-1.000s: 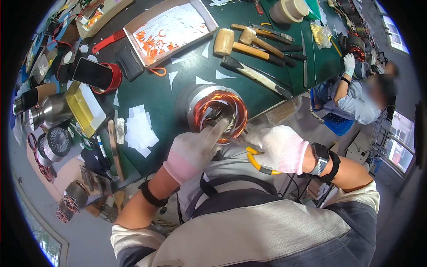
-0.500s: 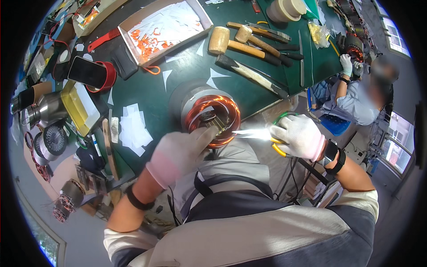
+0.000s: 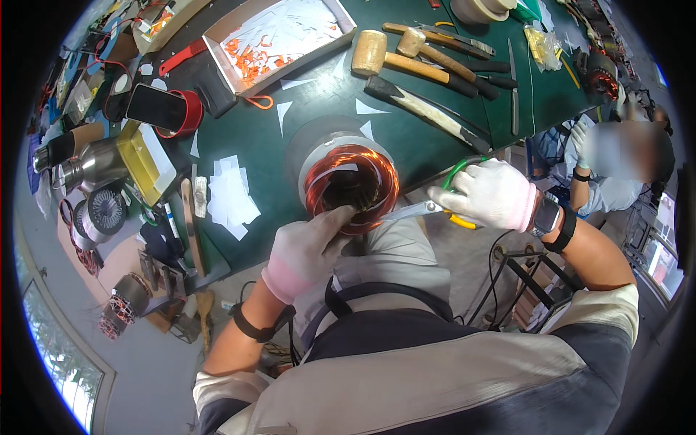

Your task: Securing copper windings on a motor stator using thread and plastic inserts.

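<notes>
A motor stator [image 3: 389, 177] with a ring of copper windings stands upright at the table's near edge, its bore facing up. My gloved left hand [image 3: 304, 250] has its fingers closed over the near rim of the windings, the fingertips reaching into the bore. Whether they also pinch something small inside is hidden. In my gloved right hand [image 3: 493, 194] is a pair of scissors [image 3: 409, 211] with green and yellow handles. The blades point left and lie close together, their tips at the near right edge of the windings.
White paper slips [image 3: 230, 199] lie left of the stator. Beyond are a box [image 3: 290, 78] of paper and orange scraps, mallets [image 3: 368, 52] and a hammer [image 3: 428, 116]. A phone [image 3: 156, 109] and steel bottle [image 3: 98, 163] are at left. Another person [image 3: 591, 192] works at far right.
The scissor blades, bright and spread apart before, now look nearly closed. My left hand keeps its place at the windings. The whole view has shifted slightly, and the other person's hand has moved.
</notes>
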A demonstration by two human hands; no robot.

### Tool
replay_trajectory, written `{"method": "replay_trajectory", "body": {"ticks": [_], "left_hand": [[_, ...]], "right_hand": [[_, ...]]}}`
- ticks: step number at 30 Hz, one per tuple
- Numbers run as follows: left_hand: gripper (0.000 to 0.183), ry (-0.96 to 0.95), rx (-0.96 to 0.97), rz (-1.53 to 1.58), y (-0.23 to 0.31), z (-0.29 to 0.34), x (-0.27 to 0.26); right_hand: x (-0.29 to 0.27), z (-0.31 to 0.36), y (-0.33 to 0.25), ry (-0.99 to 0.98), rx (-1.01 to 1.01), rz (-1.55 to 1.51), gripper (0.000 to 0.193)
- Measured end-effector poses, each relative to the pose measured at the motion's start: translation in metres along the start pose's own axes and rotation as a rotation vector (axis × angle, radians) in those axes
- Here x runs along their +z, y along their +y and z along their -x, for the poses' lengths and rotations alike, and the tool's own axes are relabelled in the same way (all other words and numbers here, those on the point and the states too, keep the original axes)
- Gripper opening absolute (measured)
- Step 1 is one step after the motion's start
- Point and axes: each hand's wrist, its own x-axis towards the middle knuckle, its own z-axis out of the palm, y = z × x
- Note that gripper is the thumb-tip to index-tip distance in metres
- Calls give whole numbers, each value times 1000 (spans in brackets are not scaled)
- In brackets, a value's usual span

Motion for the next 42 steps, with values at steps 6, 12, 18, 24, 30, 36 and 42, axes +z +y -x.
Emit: {"method": "replay_trajectory", "body": {"ticks": [6, 12, 18, 24, 30, 36, 42], "left_hand": [[49, -7, 12, 17, 0, -2, -1], [45, 13, 37, 34, -2, -1, 2], [45, 1, 38, 47, -3, -1, -1], [48, 30, 81, 33, -10, 3, 4], [47, -4, 71, 0, -11, 4, 3], [46, 10, 64, 0, -13, 5, 1], [37, -174, 136, -17, -31, -5, -33]], "right_hand": [[9, 1, -3, 13, -21, -40, 47], [-2, -3, -18, 3, 37, -118, 48], [-15, -12, -27, -55, 62, -139, 42], [-38, -26, -52, -125, 183, -307, 39], [-63, -44, -81, -172, 334, -391, 33], [-56, -65, -88, -241, 398, -493, 28], [-63, -46, -75, -162, 366, -450, 38]]}}
